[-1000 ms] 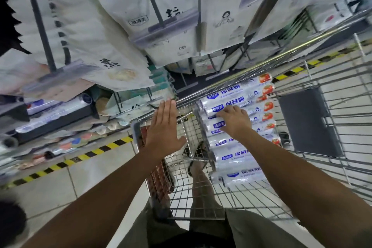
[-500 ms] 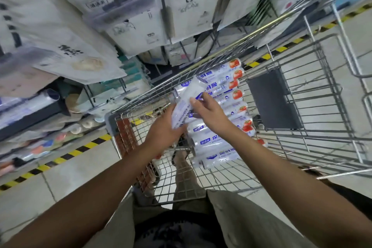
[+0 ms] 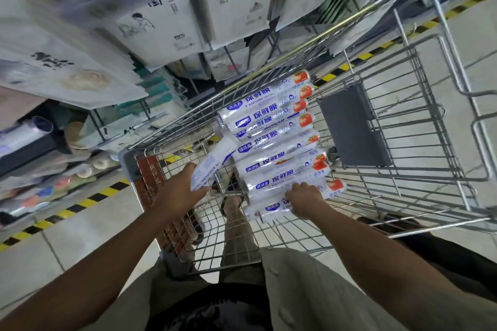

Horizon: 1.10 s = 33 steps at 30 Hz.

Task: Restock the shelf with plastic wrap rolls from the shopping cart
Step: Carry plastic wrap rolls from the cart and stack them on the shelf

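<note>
Several plastic wrap rolls (image 3: 271,115), white with blue labels and red tomato ends, lie side by side in the wire shopping cart (image 3: 419,105). My left hand (image 3: 177,191) grips one roll (image 3: 212,162) by its lower end, tilted up over the cart's left side. My right hand (image 3: 305,200) reaches down onto the nearest rolls, its fingers curled over a roll (image 3: 271,208) at the front of the stack. The shelf (image 3: 35,148) with its stock stands at the left.
White packaged goods (image 3: 161,16) hang above the cart. A grey flap (image 3: 352,126) sits in the cart's child seat. Yellow-black tape (image 3: 80,203) marks the floor by the shelf. My legs and feet show under the cart.
My left hand has taken one roll and drawn it left and down, clear of the stack. My right hand let it go and dropped to the nearest rolls.
</note>
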Each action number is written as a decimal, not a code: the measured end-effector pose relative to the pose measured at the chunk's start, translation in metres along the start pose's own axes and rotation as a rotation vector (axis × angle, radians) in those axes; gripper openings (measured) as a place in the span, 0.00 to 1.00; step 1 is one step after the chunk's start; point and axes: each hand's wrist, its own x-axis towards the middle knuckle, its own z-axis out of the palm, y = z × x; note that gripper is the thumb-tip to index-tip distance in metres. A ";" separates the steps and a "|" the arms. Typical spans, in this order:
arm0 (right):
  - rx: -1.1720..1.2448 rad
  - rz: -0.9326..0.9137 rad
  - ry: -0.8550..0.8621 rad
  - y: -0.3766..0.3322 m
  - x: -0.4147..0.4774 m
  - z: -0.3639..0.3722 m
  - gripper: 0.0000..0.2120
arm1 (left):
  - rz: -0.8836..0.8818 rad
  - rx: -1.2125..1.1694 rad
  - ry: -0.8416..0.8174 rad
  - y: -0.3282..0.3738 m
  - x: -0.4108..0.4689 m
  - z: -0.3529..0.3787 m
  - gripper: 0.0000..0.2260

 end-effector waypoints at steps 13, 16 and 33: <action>0.335 -0.084 0.123 0.000 -0.007 -0.038 0.21 | -0.028 -0.266 0.056 -0.001 -0.012 0.002 0.22; 0.557 -0.112 0.236 -0.007 -0.018 -0.084 0.19 | -0.027 -0.415 0.108 -0.002 -0.021 -0.007 0.25; 1.194 -0.501 0.513 -0.256 -0.145 -0.254 0.05 | 0.187 -1.010 0.336 -0.071 -0.193 -0.100 0.14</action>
